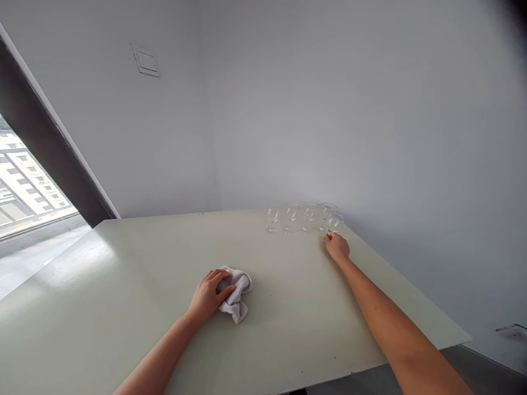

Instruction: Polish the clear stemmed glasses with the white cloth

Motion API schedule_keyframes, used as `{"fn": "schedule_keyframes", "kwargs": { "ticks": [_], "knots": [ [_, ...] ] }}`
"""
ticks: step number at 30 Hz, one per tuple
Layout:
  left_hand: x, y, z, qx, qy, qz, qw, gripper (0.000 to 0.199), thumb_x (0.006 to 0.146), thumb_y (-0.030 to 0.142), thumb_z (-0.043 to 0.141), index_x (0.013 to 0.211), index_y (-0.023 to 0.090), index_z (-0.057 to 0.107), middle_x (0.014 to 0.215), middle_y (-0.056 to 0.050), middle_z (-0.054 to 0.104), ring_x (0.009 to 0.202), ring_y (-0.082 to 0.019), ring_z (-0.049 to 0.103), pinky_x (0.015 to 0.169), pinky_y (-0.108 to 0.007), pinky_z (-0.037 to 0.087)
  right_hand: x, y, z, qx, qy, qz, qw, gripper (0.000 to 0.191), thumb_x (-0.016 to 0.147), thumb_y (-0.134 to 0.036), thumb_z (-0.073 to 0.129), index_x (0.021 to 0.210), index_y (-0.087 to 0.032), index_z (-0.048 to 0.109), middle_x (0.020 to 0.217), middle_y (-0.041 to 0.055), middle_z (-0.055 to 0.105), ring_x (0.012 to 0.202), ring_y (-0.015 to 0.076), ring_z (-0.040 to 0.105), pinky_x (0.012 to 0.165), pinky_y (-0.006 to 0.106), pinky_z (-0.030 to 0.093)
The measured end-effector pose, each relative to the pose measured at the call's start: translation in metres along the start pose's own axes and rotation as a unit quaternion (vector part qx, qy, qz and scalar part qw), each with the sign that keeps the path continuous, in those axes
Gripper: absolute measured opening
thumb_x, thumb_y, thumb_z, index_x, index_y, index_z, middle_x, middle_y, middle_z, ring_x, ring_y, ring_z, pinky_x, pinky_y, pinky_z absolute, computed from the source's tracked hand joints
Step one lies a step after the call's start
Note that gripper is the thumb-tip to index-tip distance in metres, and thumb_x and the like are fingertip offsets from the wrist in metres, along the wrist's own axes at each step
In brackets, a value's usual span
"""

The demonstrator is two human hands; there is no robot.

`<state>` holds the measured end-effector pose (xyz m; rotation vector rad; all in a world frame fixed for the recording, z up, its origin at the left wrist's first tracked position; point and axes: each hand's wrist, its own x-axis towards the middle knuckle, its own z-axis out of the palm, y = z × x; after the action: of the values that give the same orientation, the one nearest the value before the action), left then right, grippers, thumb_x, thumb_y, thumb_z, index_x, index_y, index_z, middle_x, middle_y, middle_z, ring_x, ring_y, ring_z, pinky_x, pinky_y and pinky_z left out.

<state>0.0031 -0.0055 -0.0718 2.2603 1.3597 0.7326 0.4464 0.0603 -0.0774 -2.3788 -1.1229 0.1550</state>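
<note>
My left hand (209, 295) is closed on a crumpled light grey cloth (237, 291) lying on the pale table (164, 263). Farther off, at the table's back right, my right hand (337, 246) pinches the stem of a clear stemmed glass (334, 220), whose foot rests at the tabletop. Beside that glass stand several more like it in a row along the back: one at the left end (272, 219), then another (291, 218), then a third (308, 218), and one behind the held glass (328, 210).
Grey walls meet in a corner behind the table. A switch plate (146, 61) is on the left wall. At the far left is a window (28, 181) with a dark frame (49, 120). A socket (513, 332) sits low at the right.
</note>
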Motion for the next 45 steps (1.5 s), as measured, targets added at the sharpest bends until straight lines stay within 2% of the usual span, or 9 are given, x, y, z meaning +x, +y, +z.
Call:
{"fn": "schedule_keyframes", "kwargs": {
  "ticks": [9, 12, 17, 21, 25, 31, 35, 39, 45],
  "knots": [
    [-0.002, 0.003, -0.002, -0.002, 0.006, 0.003, 1.0, 0.029, 0.079, 0.043, 0.051, 0.099, 0.025, 0.058, 0.102, -0.003, 0.059, 0.097, -0.018, 0.052, 0.084, -0.032, 0.043, -0.036, -0.01, -0.012, 0.056, 0.055, -0.015, 0.997, 0.039, 0.078, -0.041, 0.043, 0.108, -0.017, 0.051, 0.085, 0.0063, 0.062, 0.075, 0.0199, 0.057, 0.064, 0.029, 0.039],
    [-0.003, 0.004, 0.0, -0.005, 0.022, 0.018, 1.0, 0.026, 0.077, 0.036, 0.055, 0.1, 0.024, 0.059, 0.105, -0.003, 0.058, 0.099, -0.018, 0.052, 0.085, -0.032, 0.043, -0.085, -0.041, -0.014, 0.133, 0.04, -0.176, 0.975, 0.025, 0.08, -0.036, 0.041, 0.091, -0.02, 0.056, 0.082, 0.0036, 0.061, 0.072, 0.0165, 0.056, 0.067, 0.028, 0.04],
    [-0.005, 0.007, -0.013, 0.031, 0.113, 0.02, 0.993, 0.026, 0.077, 0.013, 0.044, 0.095, 0.023, 0.06, 0.104, -0.004, 0.057, 0.099, -0.018, 0.049, 0.087, -0.034, 0.041, -0.208, -0.106, -0.013, 0.156, -0.123, -0.49, 0.848, 0.025, 0.086, -0.04, 0.039, 0.081, -0.022, 0.057, 0.078, 0.0025, 0.058, 0.07, 0.0139, 0.054, 0.065, 0.025, 0.041],
    [-0.015, 0.002, -0.04, -0.004, -0.034, 0.012, 0.999, 0.027, 0.074, 0.012, 0.044, 0.093, 0.024, 0.059, 0.096, -0.001, 0.059, 0.091, -0.016, 0.053, 0.078, -0.029, 0.044, -0.272, -0.132, 0.002, 0.052, -0.135, -0.579, 0.803, 0.035, 0.072, -0.053, 0.056, 0.087, -0.022, 0.053, 0.086, 0.0048, 0.058, 0.073, 0.0201, 0.054, 0.058, 0.029, 0.04],
    [-0.024, -0.006, -0.052, 0.044, -0.129, 0.056, 0.989, 0.029, 0.066, 0.024, 0.062, 0.095, 0.025, 0.059, 0.104, 0.0, 0.059, 0.098, -0.019, 0.05, 0.083, -0.031, 0.041, -0.268, -0.139, 0.021, 0.022, -0.123, -0.539, 0.833, 0.016, 0.073, -0.018, 0.055, 0.088, -0.021, 0.052, 0.086, 0.0036, 0.058, 0.072, 0.0182, 0.056, 0.055, 0.026, 0.038],
    [0.008, 0.004, -0.052, 0.155, 0.026, 0.079, 0.984, 0.019, 0.081, 0.014, 0.043, 0.086, 0.021, 0.059, 0.082, -0.003, 0.062, 0.083, -0.018, 0.052, 0.074, -0.032, 0.039, -0.218, -0.144, -0.004, 0.08, -0.053, -0.5, 0.861, 0.035, 0.068, 0.001, 0.039, 0.093, -0.019, 0.053, 0.088, 0.0028, 0.055, 0.07, 0.0113, 0.054, 0.058, 0.022, 0.039],
    [0.041, 0.015, -0.066, 0.181, 0.138, 0.12, 0.966, 0.025, 0.082, 0.011, 0.038, 0.088, 0.022, 0.06, 0.098, -0.004, 0.061, 0.094, -0.018, 0.05, 0.08, -0.034, 0.039, -0.234, -0.144, -0.044, 0.072, 0.051, -0.558, 0.825, 0.033, 0.074, -0.001, 0.04, 0.094, -0.019, 0.058, 0.079, 0.0049, 0.054, 0.072, 0.0156, 0.051, 0.061, 0.026, 0.038],
    [0.049, 0.018, -0.069, 0.206, 0.128, 0.082, 0.967, 0.036, 0.076, 0.002, 0.036, 0.092, 0.022, 0.062, 0.115, -0.005, 0.056, 0.107, -0.02, 0.047, 0.086, -0.036, 0.039, -0.267, -0.135, -0.065, 0.061, -0.077, -0.642, 0.76, 0.023, 0.078, -0.021, 0.053, 0.1, -0.022, 0.057, 0.085, 0.0039, 0.058, 0.075, 0.0162, 0.052, 0.067, 0.028, 0.04],
    [-0.002, 0.038, -0.013, 0.129, -0.022, 0.043, 0.991, 0.039, 0.082, 0.03, 0.044, 0.119, 0.022, 0.048, 0.122, -0.006, 0.052, 0.111, -0.02, 0.049, 0.093, -0.034, 0.04, -0.243, -0.117, -0.045, 0.083, -0.156, -0.537, 0.825, 0.019, 0.086, -0.023, 0.041, 0.082, -0.022, 0.06, 0.071, -0.0005, 0.06, 0.058, 0.0103, 0.051, 0.055, 0.022, 0.036]
  ]
}}
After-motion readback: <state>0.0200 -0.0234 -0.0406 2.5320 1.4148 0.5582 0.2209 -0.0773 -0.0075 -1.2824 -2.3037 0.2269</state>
